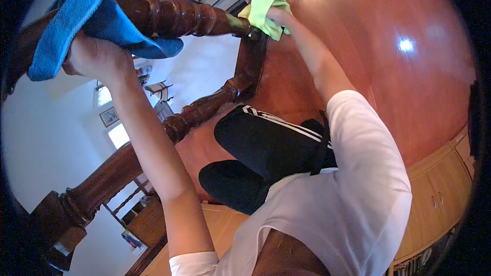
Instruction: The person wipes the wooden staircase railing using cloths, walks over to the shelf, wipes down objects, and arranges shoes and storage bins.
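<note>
From here, the left hand grips a blue terry cloth around a glossy dark-brown turned wooden baluster; the right hand clasps a lime-green cloth against its narrow end. Both cloths look soft, light, best held bunched.

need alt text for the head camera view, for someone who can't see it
A person's left hand holds a blue cloth against a dark turned wooden baluster, while the right hand holds a yellow-green cloth at its other end, near a glossy reddish floor. The person wears a white top and black trousers.
</note>
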Available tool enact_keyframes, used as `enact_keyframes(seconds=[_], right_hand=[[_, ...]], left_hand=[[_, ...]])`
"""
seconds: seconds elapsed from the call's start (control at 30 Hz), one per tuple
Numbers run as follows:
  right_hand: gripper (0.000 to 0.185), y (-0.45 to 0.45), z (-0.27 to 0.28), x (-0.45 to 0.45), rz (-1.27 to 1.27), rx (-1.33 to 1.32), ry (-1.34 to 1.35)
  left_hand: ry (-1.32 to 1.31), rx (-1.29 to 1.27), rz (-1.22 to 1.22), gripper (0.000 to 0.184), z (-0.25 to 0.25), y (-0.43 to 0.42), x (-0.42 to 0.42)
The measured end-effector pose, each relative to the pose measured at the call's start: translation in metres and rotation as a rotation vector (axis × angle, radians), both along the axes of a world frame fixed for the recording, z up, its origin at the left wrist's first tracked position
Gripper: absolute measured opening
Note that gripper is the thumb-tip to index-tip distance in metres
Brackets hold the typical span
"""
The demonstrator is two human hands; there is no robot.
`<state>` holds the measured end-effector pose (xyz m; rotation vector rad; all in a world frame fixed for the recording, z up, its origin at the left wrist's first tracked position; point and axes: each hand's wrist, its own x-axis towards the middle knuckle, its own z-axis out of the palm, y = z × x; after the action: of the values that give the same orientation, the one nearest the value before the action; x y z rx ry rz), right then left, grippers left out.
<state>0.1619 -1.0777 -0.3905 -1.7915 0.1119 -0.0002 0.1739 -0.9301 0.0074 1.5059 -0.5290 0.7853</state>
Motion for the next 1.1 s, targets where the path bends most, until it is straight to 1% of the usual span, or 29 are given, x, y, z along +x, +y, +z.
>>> enact_keyframes(seconds=[0.03,0.1,0.13,0.17,0.2,0.27,0.3,0.33,0.37,0.43,0.47,0.53,0.57,0.63,0.67,0.7,0.73,0.77,0.8,0.83,0.87,0.97,1.03,1.07,1.1], right_hand=[[0.033,0.011,-0.012,0.001,-0.087,0.070,0.012],[0.029,0.040,-0.033,0.003,-0.286,0.233,-0.046],[0.028,0.052,-0.036,0.001,-0.367,0.304,-0.098],[0.023,0.057,-0.022,-0.010,-0.443,0.365,-0.196],[0.022,0.040,0.052,-0.040,-0.283,0.103,-0.155],[0.020,0.032,0.059,-0.050,-0.277,-0.434,-0.581],[0.021,0.058,0.075,-0.056,-0.647,0.148,-0.636],[0.021,0.056,0.070,-0.050,-0.637,0.147,-0.635],[0.021,0.054,0.060,-0.039,-0.544,0.237,-0.460],[0.022,0.045,0.029,-0.010,-0.353,0.402,-0.109],[0.022,0.038,0.014,0.005,-0.260,0.478,0.066],[0.024,0.031,-0.004,0.022,-0.069,0.621,0.413],[0.024,0.027,-0.003,0.025,-0.067,0.618,0.415],[0.027,0.005,0.016,0.035,0.048,0.082,0.305],[0.031,-0.008,0.028,0.041,0.105,-0.186,0.243],[0.035,-0.020,0.040,0.048,0.158,-0.451,0.173],[0.040,-0.031,0.058,0.056,0.206,-0.715,0.095],[0.045,-0.036,0.062,0.060,0.254,-0.976,0.018],[0.043,-0.034,0.061,0.052,0.252,-1.082,-0.021],[0.042,-0.030,0.051,0.053,0.225,-1.117,-0.039],[0.040,-0.026,0.042,0.049,0.194,-1.114,-0.048],[0.036,-0.011,0.025,0.039,0.139,-1.023,-0.043],[0.033,-0.014,0.020,0.044,0.111,-0.958,-0.053],[0.032,-0.016,0.018,0.049,0.093,-0.922,-0.055],[0.031,-0.018,0.014,0.046,0.070,-0.900,-0.071]], left_hand=[[-0.022,0.022,0.044,0.020,0.001,0.000,-0.001],[-0.019,0.035,0.061,0.022,0.001,0.003,0.000],[-0.021,0.043,0.080,0.023,0.001,0.004,0.002],[-0.021,0.039,0.081,0.023,0.000,0.007,0.005],[-0.009,0.002,0.041,0.025,-0.002,0.012,0.010],[0.002,-0.039,0.009,0.026,-0.004,0.014,0.013],[0.058,-0.069,0.033,0.027,-0.003,0.011,0.009],[0.115,-0.101,0.058,0.028,-0.003,0.008,0.007],[0.115,-0.104,0.067,0.028,-0.003,0.008,0.010],[0.094,0.129,0.041,0.038,-0.002,0.008,0.017],[0.094,0.127,0.042,0.038,-0.002,0.008,0.023],[0.109,0.072,-0.111,0.038,-0.004,0.012,0.032],[0.110,0.069,-0.108,0.038,-0.003,0.014,0.032],[0.238,-0.147,-0.349,0.022,-0.004,0.020,0.028],[0.236,-0.154,-0.345,0.022,-0.007,0.022,0.029],[0.196,-0.107,-0.297,0.022,-0.009,0.023,0.030],[0.152,-0.059,-0.250,0.023,-0.002,0.022,0.032],[0.147,-0.060,-0.248,0.023,0.000,0.016,0.031],[0.156,-0.115,-0.235,0.023,-0.001,0.010,0.027],[0.163,-0.174,-0.222,0.023,-0.002,0.004,0.026],[0.155,-0.181,-0.222,0.023,-0.003,0.000,0.026],[0.186,-0.227,-0.272,0.025,-0.001,0.006,0.024],[0.018,-0.059,-0.207,0.023,-0.004,0.017,0.031],[0.017,-0.055,-0.200,0.023,-0.006,0.017,0.028],[-0.011,-0.011,-0.132,0.021,-0.008,0.016,0.025]])
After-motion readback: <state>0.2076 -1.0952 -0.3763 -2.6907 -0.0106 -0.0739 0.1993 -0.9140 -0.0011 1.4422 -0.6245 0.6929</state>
